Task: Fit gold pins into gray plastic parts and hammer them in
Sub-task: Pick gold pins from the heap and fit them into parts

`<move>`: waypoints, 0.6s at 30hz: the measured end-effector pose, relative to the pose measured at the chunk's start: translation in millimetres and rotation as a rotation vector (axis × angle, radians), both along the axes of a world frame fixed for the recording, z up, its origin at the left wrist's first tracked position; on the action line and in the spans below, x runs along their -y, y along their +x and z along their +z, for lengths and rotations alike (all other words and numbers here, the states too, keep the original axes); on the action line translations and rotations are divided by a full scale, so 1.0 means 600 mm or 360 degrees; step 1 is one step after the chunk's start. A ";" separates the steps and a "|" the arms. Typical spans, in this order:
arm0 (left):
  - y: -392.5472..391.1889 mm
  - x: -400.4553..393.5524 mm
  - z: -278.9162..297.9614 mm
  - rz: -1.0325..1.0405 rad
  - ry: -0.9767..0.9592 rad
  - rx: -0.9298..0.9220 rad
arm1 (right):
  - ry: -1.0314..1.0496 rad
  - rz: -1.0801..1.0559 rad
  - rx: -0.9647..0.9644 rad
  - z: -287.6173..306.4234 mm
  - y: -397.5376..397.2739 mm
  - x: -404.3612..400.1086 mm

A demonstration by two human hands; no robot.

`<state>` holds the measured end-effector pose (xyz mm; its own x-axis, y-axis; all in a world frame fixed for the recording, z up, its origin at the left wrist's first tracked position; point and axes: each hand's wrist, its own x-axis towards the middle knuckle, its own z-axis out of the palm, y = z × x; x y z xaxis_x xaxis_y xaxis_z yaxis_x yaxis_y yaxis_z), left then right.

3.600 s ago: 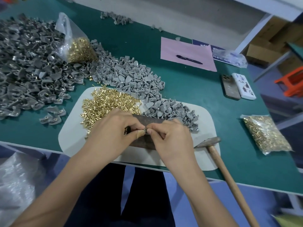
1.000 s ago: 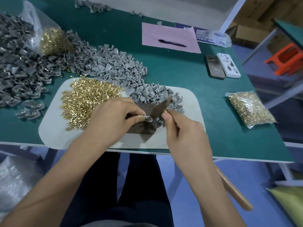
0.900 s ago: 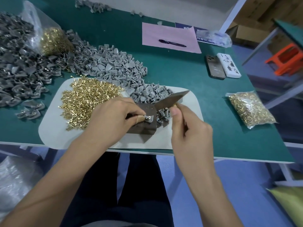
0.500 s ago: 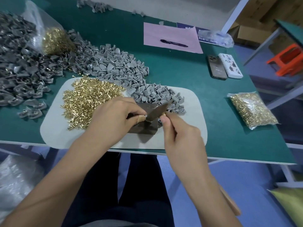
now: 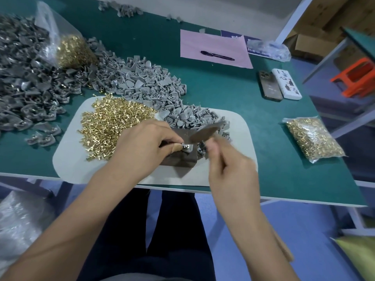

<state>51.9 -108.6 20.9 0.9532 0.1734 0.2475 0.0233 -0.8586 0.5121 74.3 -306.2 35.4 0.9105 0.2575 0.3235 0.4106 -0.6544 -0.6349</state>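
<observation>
My left hand (image 5: 142,147) pinches a small gray plastic part (image 5: 187,148) with a pin in it against a dark metal block (image 5: 180,158) on the pale mat (image 5: 67,159). My right hand (image 5: 227,171) grips the wooden handle of a hammer (image 5: 205,133). The hammer's blurred metal head hangs just above and right of the part. A heap of loose gold pins (image 5: 109,122) lies on the mat left of my left hand. Gray plastic parts (image 5: 146,86) are piled behind it and spill onto the mat.
A darker heap of gray parts (image 5: 22,78) and an open bag of pins (image 5: 69,49) lie far left. A sealed bag of pins (image 5: 312,138) lies right. Two phones (image 5: 279,86), pink paper (image 5: 215,47) with a pen sit at the back. The table edge is near me.
The right hand took the hammer from the mat and has been swinging it up and down over the part. The hammer head is again low near the part. The left hand stays put.
</observation>
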 end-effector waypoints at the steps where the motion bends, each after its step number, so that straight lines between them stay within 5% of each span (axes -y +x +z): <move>1: 0.000 0.000 0.000 -0.0001 0.0004 0.0001 | -0.0102 0.0021 -0.0071 -0.003 -0.001 -0.001; 18: -0.003 -0.002 -0.004 -0.0040 -0.0057 0.0001 | -0.0570 -0.0479 -0.0205 -0.060 0.019 0.060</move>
<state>50.3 -107.4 18.5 0.9573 0.1580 0.2420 0.0015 -0.8401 0.5425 85.9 -342.2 -0.4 0.9885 0.0509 0.1426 0.1023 -0.9187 -0.3814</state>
